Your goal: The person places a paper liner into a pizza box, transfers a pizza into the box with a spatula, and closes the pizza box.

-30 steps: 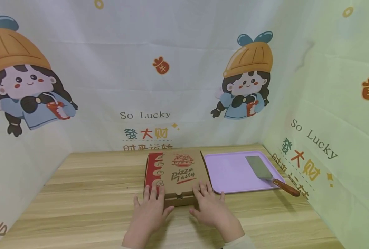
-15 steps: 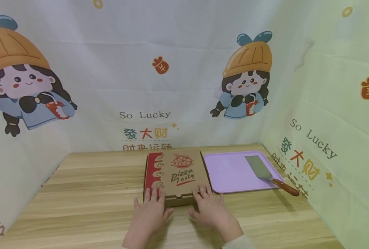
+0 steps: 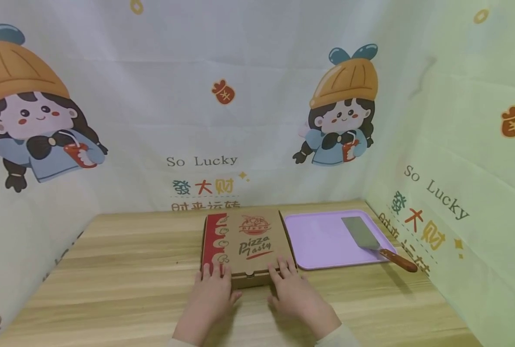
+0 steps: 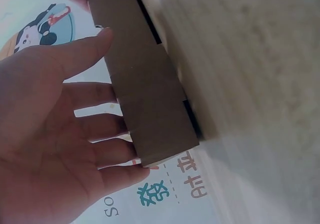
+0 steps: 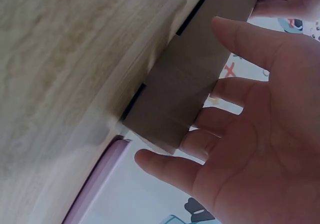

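A closed cardboard pizza box (image 3: 249, 241) with a red strip and "Pizza Tasty" print lies on the wooden table. My left hand (image 3: 210, 296) rests its spread fingertips on the box's front left edge, thumb held out by the front side. At the front right edge, the fingers of my right hand (image 3: 298, 294) lie on the lid in the same way. Both wrist views show the box's brown front wall (image 4: 145, 84) just past the fingertips, with dark slots along its base. Neither hand is curled round the box.
Right of the box lies a purple tray (image 3: 314, 246). A spatula (image 3: 363, 233) rests on it, its wooden handle (image 3: 398, 260) reaching past the tray's edge. Printed cloth (image 3: 266, 111) hangs behind the table (image 3: 123, 270) and along both sides.
Both hands have shifted very slightly at the box's front edge, the left thumb and little finger drawing in a little. The box, tray and spatula stay put.
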The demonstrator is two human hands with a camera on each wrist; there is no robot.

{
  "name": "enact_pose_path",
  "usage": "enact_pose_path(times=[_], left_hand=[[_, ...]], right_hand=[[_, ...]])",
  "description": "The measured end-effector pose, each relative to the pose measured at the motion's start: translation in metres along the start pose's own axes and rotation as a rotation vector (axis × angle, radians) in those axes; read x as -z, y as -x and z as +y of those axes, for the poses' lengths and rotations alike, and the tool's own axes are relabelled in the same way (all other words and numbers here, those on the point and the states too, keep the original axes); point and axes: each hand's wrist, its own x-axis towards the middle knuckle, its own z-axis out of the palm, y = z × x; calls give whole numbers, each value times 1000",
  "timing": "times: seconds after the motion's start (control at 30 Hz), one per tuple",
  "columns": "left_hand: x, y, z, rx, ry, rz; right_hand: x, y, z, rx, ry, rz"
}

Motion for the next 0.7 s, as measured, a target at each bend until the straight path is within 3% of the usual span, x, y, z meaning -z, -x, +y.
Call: enact_pose_path(times=[0.13,0.4,0.53,0.7], left_hand=[[0,-2,-2,-9,1,4],[-24,-15,-19,-28,9,28],[-21,-15,-19,-31,16,37],[-5,-9,-12,-12,48,6]], right_hand=[[0,-1,0,23,2,-3],[4,0,0,21,-13,-28],[5,-1,-1,18,-17,-35],[6,-3,-2,15,-12,-37]])
